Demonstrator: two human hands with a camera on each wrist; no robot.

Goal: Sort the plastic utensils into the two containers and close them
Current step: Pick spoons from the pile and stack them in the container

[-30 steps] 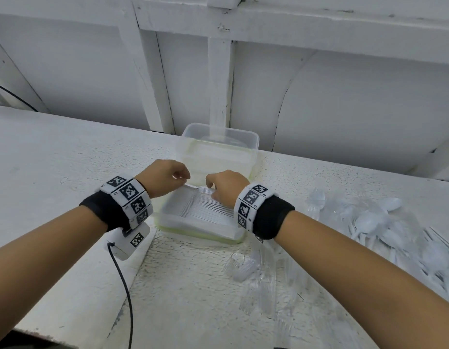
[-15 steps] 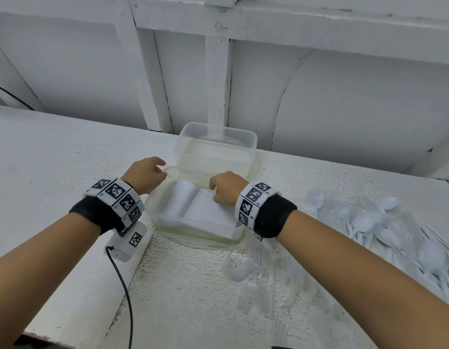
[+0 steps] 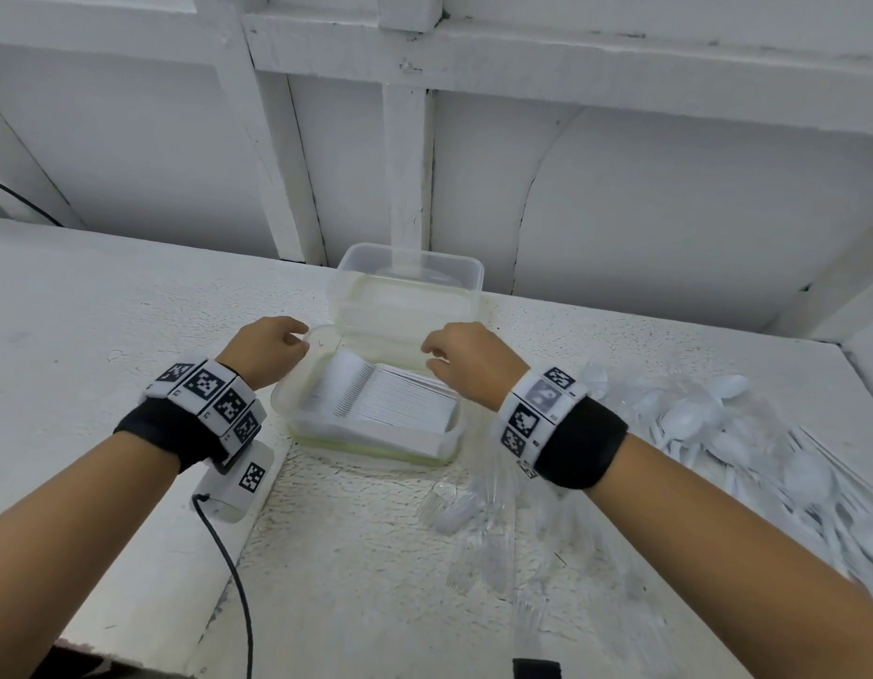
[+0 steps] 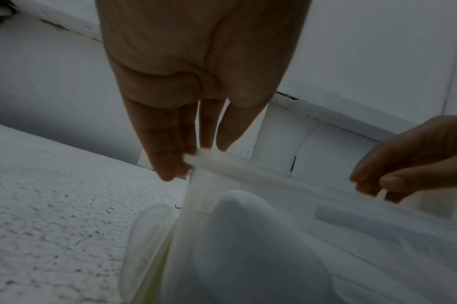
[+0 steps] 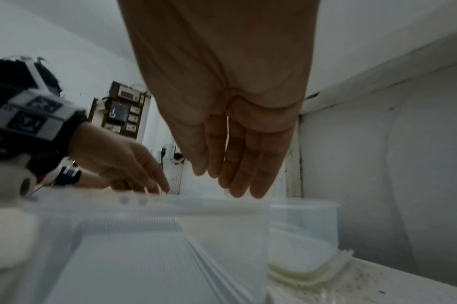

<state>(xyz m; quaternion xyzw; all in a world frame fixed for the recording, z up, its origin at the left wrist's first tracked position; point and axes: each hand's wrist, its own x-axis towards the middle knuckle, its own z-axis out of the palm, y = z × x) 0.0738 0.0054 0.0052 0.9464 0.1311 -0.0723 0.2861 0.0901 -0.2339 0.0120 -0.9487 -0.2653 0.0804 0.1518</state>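
Note:
A clear near container (image 3: 371,448) stands on a green-sealed lid and holds a neat stack of white forks (image 3: 390,399). Behind it stands a second clear container (image 3: 410,286), also on a green-edged lid (image 5: 308,273). My left hand (image 3: 278,345) is at the near container's far-left corner, and its fingertips (image 4: 167,162) touch the rim (image 4: 248,170). My right hand (image 3: 444,355) is at the far-right rim, and its fingers (image 5: 243,174) point almost straight down just above the edge. Neither hand holds a utensil.
A pile of white spoons (image 3: 709,423) lies on the table to the right. Several clear forks (image 3: 478,521) lie scattered in front of the near container. A black cable (image 3: 233,566) runs from my left wrist camera toward the table's front edge. A white wall stands close behind.
My right hand has lifted off the fork stack to the far-right rim. My left hand swung out left, then settled at the far-left corner. The containers have not moved.

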